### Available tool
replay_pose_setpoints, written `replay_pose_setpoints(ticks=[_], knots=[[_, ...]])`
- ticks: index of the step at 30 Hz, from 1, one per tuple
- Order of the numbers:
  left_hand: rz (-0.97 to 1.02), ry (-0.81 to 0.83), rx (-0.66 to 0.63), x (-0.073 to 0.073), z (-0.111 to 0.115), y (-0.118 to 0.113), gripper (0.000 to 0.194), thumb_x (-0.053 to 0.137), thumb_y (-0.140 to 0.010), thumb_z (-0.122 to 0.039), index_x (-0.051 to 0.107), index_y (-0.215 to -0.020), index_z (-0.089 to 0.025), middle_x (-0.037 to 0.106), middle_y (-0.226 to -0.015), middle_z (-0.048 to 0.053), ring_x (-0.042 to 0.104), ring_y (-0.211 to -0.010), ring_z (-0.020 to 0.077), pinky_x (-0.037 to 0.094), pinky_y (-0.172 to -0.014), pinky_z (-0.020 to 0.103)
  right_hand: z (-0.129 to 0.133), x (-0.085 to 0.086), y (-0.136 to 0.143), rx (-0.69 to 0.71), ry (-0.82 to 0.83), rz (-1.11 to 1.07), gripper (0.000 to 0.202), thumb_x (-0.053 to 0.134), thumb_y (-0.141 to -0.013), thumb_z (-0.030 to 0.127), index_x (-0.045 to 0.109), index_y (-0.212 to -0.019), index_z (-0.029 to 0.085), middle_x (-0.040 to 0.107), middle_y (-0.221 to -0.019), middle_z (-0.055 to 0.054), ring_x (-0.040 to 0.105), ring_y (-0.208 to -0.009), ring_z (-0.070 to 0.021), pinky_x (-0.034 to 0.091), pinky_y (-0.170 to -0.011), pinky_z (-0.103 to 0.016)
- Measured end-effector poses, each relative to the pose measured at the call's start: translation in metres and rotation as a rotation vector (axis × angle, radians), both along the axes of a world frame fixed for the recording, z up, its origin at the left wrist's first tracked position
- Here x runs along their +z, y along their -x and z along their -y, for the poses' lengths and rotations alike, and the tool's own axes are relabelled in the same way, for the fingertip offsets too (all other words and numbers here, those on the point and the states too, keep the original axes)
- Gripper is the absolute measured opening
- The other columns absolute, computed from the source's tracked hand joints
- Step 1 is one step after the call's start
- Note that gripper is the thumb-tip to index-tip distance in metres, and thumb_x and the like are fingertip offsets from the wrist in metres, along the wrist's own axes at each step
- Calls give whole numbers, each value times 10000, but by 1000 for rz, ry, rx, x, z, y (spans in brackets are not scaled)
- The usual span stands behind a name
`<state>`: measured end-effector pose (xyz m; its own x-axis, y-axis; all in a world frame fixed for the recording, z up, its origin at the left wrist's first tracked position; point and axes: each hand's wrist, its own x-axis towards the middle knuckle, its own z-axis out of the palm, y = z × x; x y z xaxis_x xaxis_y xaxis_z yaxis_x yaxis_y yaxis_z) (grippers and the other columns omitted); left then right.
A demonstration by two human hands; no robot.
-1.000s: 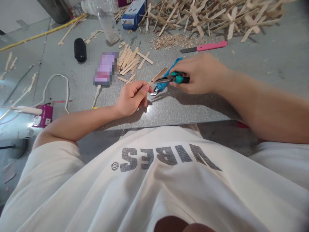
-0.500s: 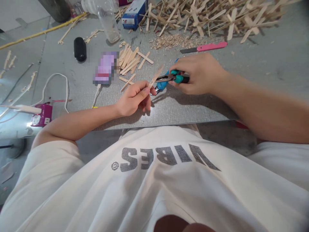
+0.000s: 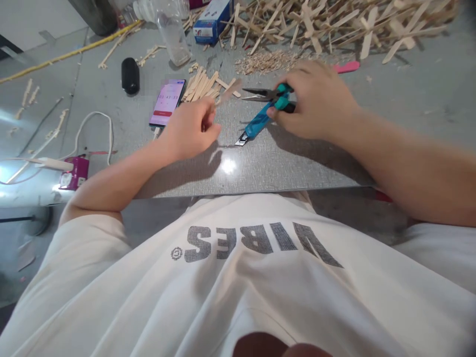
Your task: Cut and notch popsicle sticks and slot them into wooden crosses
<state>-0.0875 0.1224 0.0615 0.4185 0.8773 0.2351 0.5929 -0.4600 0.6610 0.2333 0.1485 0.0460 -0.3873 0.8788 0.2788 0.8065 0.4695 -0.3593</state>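
Grey tabletop [image 3: 256,171]; right grip [image 3: 316,101] wraps pliers [image 3: 273,94], partly hiding their handles [image 3: 281,103]; left grip [image 3: 189,126] pinches a blurred stick [image 3: 229,93].

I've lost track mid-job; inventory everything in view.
Table: one, grey, centre
Needle-nose pliers: one, teal-black grips, in right hand
Craft stick: one, pale, at left hand
Utility knife: one, blue, near pliers
Loose craft sticks: many, pale, beyond left hand
Crossed craft sticks: many, pale, far right
Wood shavings: uncountable, tan, far centre
Tool handle: one, pink, beyond right hand
Smartphone: one, pinkish screen, beside left hand
Rounded case: one, black, left of smartphone
Plastic bottle: at least one, clear, far
Carton: one, blue-white, right of bottle
Long strip: one, yellow, far left
Container: one, dark, far left
Socket block: one, purple, left
Looped cable: one, white, left
T-shirt: one, white, foreground
Hands: two, bare, centre
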Motion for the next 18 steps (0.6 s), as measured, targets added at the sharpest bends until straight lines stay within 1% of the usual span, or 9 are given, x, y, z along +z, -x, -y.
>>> replay_pose_setpoints(ticks=[2,3,5,7,9,12,15,17,18], knots=[[-161,-8,75,6,-13,13,397,919,-776,-165,536,-797,-267,482,-669,-27,506,-723,200,386,-795,368,-2,-2,-1,-19,-4,-27,319,766,-911,480,665,-1138,280,682,-1394,-197,579,-1382,-466,448,-1219,-677],[-221,-25,111,7,-17,19,454,950,-710,-148,523,-808,-268,460,-677,-37,515,-745,205,391,-822,366,-3,-3,0,-25,2,-38,335,775,-916,496,668,-1142,273,677,-1396,-200,573,-1385,-474,444,-1216,-689],[-289,-24,162,4,-22,26,482,902,-649,-90,490,-821,-274,417,-673,-55,523,-742,212,386,-819,360,-6,-6,1,-28,23,-60,366,783,-936,551,673,-1151,276,670,-1410,-191,559,-1387,-472,428,-1221,-705],[-306,13,152,0,-22,29,439,825,-641,-46,496,-824,-272,461,-677,-53,508,-704,196,369,-773,347,-7,-8,3,-32,46,-83,404,791,-951,614,675,-1163,289,666,-1433,-168,541,-1396,-459,410,-1234,-708],[-268,59,132,1,-22,27,401,782,-645,-31,503,-811,-267,533,-692,-41,489,-662,169,348,-727,339,-8,-12,7,-24,62,-98,427,797,-954,649,674,-1167,300,668,-1441,-151,531,-1394,-446,404,-1239,-697],[-84,174,87,15,-20,19,406,786,-662,-62,467,-806,-268,612,-744,-28,525,-657,138,379,-694,322,-7,-17,12,27,65,-83,438,788,-968,640,679,-1191,279,666,-1445,-174,515,-1395,-451,401,-1234,-703],[255,305,-31,35,-14,4,464,825,-636,-111,430,-825,-265,644,-822,-28,599,-741,123,472,-727,289,-5,-21,17,45,56,-79,439,763,-997,602,699,-1215,226,666,-1436,-222,531,-1390,-471,413,-1207,-712],[474,373,-115,42,-6,-10,471,834,-605,-151,426,-815,-259,630,-821,-36,578,-703,105,485,-696,282,-5,-22,19,37,38,-106,415,721,-1020,589,713,-1220,225,686,-1404,-218,562,-1372,-465,426,-1192,-700],[573,408,-151,43,-2,-17,446,828,-614,-184,433,-809,-257,612,-800,-36,579,-674,105,495,-679,288,-5,-21,19,32,16,-135,415,696,-1026,596,717,-1223,231,697,-1384,-207,579,-1359,-459,435,-1183,-694]])
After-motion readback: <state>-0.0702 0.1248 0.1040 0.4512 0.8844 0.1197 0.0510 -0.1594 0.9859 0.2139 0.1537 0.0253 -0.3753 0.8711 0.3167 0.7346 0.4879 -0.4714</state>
